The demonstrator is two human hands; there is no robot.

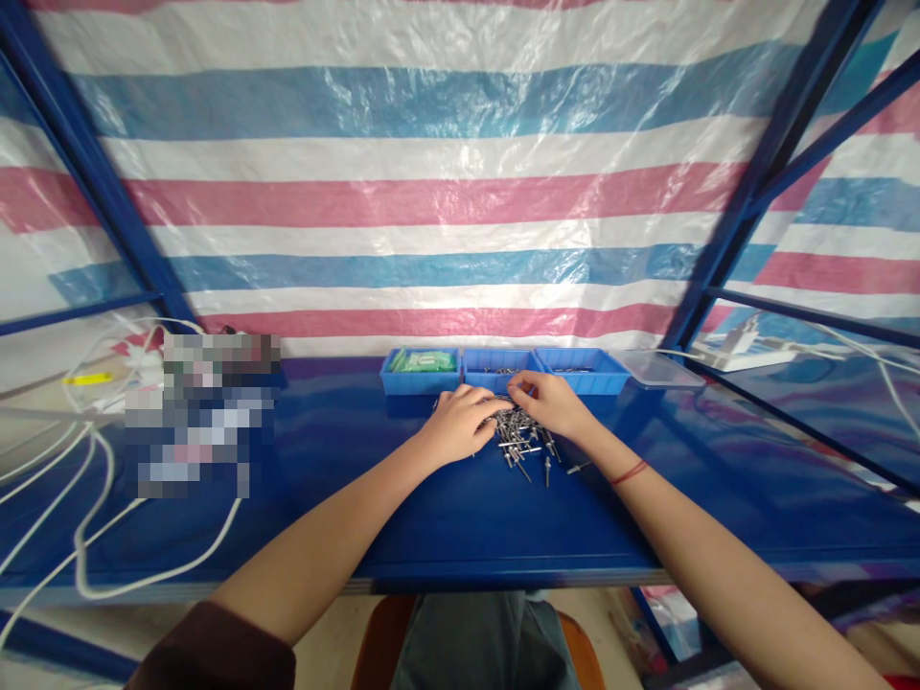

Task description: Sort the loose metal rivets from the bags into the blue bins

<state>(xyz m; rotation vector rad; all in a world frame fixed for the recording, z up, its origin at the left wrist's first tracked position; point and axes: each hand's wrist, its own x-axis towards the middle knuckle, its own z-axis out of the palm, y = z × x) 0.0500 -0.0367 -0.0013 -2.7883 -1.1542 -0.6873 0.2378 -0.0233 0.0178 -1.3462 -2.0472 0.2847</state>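
Note:
A loose pile of silver blind rivets (518, 439) lies on the blue table in front of me. My left hand (464, 424) rests at the pile's left side, its fingers stretched over the rivets and the thumb apart below them. At the far right of the pile, my right hand (552, 402) has its thumb and index finger bent together near the left fingertips. Whatever may be between them is too small to make out. Just behind the hands stands a blue middle bin (478, 379) with some rivets inside. A few rivets lie separately at the near edge of the pile.
Beside the middle bin are a left bin (417, 385) with a green packet (425, 361) and a right bin (596, 383) with a few small pieces. A clear plastic lid (665, 371) lies farther right. White cables (97, 537) trail over the table's left side; a power strip (744, 350) sits back right.

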